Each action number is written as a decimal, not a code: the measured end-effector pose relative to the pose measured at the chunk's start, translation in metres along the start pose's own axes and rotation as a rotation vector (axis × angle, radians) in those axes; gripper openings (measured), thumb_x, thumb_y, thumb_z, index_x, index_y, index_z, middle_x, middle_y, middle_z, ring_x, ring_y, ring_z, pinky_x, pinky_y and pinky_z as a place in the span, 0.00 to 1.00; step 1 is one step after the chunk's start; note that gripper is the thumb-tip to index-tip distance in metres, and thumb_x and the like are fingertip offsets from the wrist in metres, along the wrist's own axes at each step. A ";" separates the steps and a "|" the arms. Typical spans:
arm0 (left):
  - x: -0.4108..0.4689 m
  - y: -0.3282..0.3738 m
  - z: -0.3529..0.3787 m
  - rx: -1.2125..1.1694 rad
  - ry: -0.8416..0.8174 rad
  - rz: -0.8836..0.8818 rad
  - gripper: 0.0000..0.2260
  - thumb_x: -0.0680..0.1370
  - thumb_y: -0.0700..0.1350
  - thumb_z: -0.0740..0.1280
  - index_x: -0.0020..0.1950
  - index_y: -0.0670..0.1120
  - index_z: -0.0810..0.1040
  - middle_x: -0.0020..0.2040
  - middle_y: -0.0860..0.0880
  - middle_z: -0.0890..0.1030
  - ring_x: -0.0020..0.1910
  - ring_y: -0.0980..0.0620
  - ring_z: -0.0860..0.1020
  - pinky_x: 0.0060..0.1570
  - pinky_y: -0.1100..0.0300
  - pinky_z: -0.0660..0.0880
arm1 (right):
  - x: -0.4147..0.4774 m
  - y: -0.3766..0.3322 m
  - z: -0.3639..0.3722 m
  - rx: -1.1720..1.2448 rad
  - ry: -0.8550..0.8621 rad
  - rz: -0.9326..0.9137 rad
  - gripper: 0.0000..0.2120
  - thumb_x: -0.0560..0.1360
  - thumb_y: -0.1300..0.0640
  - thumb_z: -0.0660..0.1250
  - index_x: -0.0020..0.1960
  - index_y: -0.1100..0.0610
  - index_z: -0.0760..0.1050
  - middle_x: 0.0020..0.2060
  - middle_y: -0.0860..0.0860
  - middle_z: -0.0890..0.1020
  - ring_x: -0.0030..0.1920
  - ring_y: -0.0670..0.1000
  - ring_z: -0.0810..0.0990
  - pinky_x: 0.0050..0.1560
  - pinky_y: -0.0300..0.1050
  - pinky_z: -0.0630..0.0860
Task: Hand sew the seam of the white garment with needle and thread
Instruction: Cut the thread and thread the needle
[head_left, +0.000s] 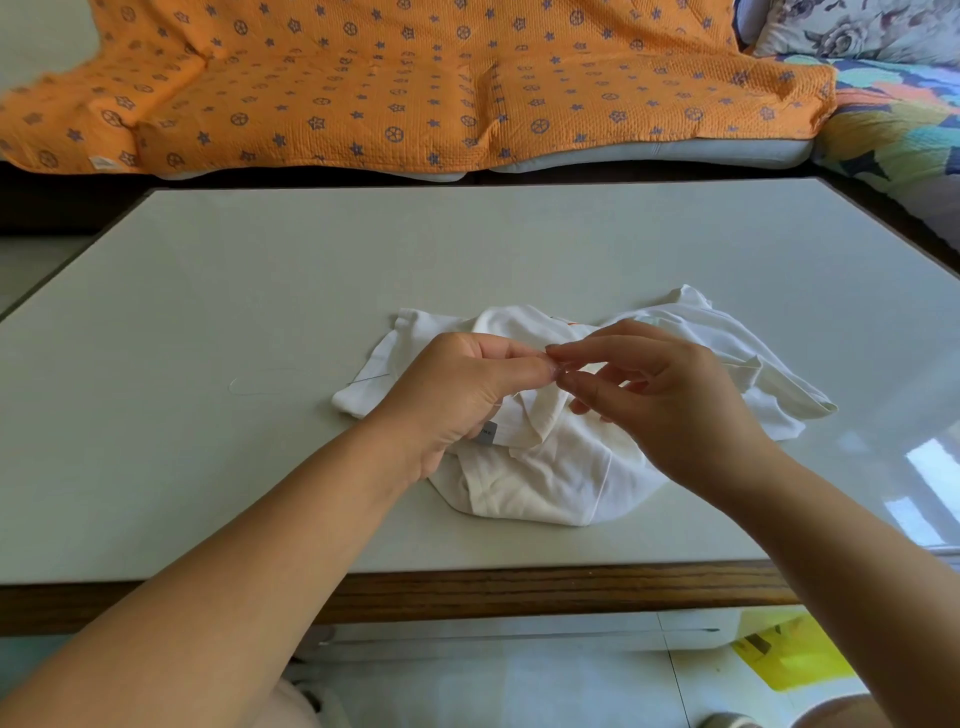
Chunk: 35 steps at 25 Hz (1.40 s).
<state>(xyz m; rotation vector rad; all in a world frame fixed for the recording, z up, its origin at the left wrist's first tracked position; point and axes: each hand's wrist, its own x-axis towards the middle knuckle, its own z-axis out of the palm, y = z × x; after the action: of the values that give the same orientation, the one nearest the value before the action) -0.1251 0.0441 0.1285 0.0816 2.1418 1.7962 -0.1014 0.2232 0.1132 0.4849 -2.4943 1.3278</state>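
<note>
both forearms reach in over table (208, 312), hands meet above white garment (545, 467). my left hand (457, 395): palm turned right, thumb and forefinger pinched tight on thread (500, 403), other fingers curled under. my right hand (670, 400): fingers bent and fanned, forefinger tip touching left thumb tip; cannot tell if it grips thread. needle (369, 378) lies on garment just left of left hand. garment crumpled under both hands.

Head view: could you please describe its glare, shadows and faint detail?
Head view: window glare whitens the glossy grey tabletop at right; soft daylight leaves only faint shadows beneath the crumpled white garment; the fine pale thread at left barely shows.
</note>
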 end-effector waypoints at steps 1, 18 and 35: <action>0.001 -0.001 -0.001 -0.002 -0.005 -0.007 0.03 0.75 0.45 0.71 0.44 0.48 0.84 0.22 0.58 0.65 0.18 0.60 0.63 0.20 0.71 0.60 | 0.000 -0.001 0.001 -0.002 0.013 -0.019 0.10 0.73 0.58 0.73 0.50 0.45 0.82 0.42 0.44 0.82 0.35 0.47 0.83 0.42 0.50 0.80; 0.001 -0.005 0.002 0.076 -0.046 0.068 0.06 0.79 0.45 0.67 0.50 0.45 0.82 0.20 0.61 0.69 0.20 0.62 0.67 0.24 0.72 0.62 | 0.004 -0.008 0.001 -0.068 0.054 0.176 0.04 0.75 0.59 0.67 0.41 0.54 0.78 0.36 0.46 0.82 0.34 0.43 0.83 0.36 0.40 0.78; 0.014 -0.010 -0.041 -0.687 -0.084 -0.059 0.02 0.73 0.44 0.66 0.42 0.47 0.78 0.52 0.49 0.83 0.41 0.54 0.80 0.34 0.65 0.71 | 0.023 0.032 -0.011 0.173 0.251 0.658 0.11 0.79 0.63 0.54 0.46 0.66 0.72 0.40 0.55 0.85 0.46 0.54 0.85 0.54 0.52 0.81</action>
<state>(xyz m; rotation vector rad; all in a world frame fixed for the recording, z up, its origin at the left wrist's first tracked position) -0.1491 0.0071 0.1218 -0.0731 1.3553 2.3306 -0.1340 0.2448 0.1041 -0.4968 -2.4164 1.7027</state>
